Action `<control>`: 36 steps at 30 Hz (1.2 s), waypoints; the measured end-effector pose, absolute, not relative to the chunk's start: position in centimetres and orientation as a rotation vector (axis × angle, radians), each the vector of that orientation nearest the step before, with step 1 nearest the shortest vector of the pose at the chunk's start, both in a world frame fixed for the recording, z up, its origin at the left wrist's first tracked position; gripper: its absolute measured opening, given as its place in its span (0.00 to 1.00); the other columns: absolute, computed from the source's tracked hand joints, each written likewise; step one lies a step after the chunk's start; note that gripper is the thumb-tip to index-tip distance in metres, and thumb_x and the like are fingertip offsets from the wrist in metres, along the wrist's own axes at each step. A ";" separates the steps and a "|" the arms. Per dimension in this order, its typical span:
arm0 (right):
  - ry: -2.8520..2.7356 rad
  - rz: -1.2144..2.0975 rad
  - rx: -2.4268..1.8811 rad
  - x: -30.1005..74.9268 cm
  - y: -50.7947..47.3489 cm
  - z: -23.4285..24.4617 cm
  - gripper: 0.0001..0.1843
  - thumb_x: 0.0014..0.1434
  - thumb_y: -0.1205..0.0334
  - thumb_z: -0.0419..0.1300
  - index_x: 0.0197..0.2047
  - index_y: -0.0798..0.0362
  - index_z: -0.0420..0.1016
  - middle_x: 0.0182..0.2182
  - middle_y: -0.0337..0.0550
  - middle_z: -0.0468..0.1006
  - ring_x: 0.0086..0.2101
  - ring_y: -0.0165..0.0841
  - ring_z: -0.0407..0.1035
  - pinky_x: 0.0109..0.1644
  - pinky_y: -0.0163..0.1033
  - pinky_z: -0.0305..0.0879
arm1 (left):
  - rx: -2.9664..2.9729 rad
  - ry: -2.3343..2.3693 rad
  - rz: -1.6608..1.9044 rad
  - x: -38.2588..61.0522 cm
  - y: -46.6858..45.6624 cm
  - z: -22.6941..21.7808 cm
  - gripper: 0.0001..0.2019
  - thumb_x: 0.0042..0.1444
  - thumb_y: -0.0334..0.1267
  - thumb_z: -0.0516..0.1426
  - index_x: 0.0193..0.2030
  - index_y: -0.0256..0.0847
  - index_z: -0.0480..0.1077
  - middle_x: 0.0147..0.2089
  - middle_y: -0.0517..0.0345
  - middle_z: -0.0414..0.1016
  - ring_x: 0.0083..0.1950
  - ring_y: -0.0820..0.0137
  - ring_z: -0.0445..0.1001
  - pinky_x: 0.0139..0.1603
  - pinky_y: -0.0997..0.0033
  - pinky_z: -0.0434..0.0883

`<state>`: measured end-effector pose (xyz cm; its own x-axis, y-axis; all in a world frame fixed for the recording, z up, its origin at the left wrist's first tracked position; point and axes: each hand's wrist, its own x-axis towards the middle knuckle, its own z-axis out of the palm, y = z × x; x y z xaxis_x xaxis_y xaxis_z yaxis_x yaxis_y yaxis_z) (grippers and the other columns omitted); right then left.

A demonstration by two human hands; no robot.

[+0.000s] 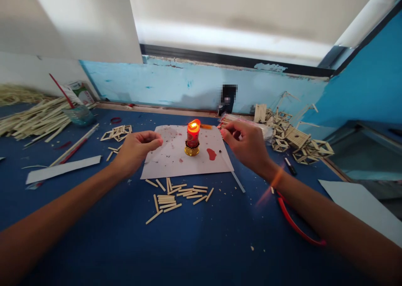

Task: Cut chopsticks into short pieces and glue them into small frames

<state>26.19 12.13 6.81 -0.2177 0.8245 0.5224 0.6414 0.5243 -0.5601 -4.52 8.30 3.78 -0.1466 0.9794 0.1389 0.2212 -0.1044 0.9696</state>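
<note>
A lit red candle in a small gold holder stands on a white sheet of paper spotted with red wax. My left hand hovers left of the candle with fingers curled in a loose fist; whether it holds anything is hidden. To the candle's right, my right hand has its fingers pinched together, and nothing shows clearly between them. Several short cut bamboo sticks lie on the blue table in front of the paper.
Long bamboo strips pile at the far left beside a small green cup. Stick-built frames cluster at the back right. Red-handled pliers lie under my right forearm. Flat stick squares sit left of the paper.
</note>
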 end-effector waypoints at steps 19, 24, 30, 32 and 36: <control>-1.636 1.403 -1.041 29.2 2.9 2.0 0.19 0.63 0.46 0.64 0.33 0.55 0.77 0.23 0.33 0.65 0.25 0.26 0.55 0.29 0.35 0.52 | 1.248 1.249 1.152 -1.3 5.0 3.5 0.10 0.56 0.45 0.69 0.34 0.40 0.84 0.34 0.49 0.86 0.37 0.67 0.81 0.36 0.71 0.75; -1.653 1.439 -1.052 29.4 2.2 1.5 0.19 0.64 0.45 0.64 0.33 0.54 0.77 0.24 0.34 0.66 0.25 0.27 0.55 0.30 0.35 0.52 | 1.173 1.243 1.120 -1.1 4.5 3.3 0.09 0.48 0.43 0.74 0.34 0.43 0.84 0.35 0.53 0.87 0.39 0.66 0.84 0.41 0.72 0.80; -1.698 1.482 -1.054 29.1 1.8 1.3 0.19 0.65 0.46 0.64 0.32 0.53 0.76 0.23 0.33 0.63 0.26 0.26 0.54 0.29 0.34 0.51 | 1.132 1.217 1.022 -0.8 3.9 3.3 0.13 0.58 0.50 0.69 0.40 0.42 0.83 0.37 0.51 0.88 0.39 0.63 0.87 0.45 0.68 0.83; -1.697 1.512 -1.054 29.1 1.8 1.2 0.19 0.65 0.46 0.64 0.32 0.53 0.76 0.23 0.32 0.63 0.26 0.26 0.54 0.29 0.34 0.51 | 1.128 1.197 1.019 -0.8 4.0 3.1 0.15 0.59 0.53 0.67 0.40 0.42 0.82 0.39 0.51 0.88 0.41 0.63 0.87 0.48 0.66 0.83; -1.727 1.505 -1.041 29.1 1.7 1.2 0.17 0.66 0.47 0.63 0.34 0.53 0.77 0.24 0.33 0.65 0.26 0.27 0.56 0.29 0.34 0.53 | 1.159 1.192 1.022 -1.1 4.2 2.8 0.16 0.59 0.54 0.67 0.38 0.42 0.81 0.37 0.54 0.87 0.41 0.65 0.87 0.49 0.69 0.83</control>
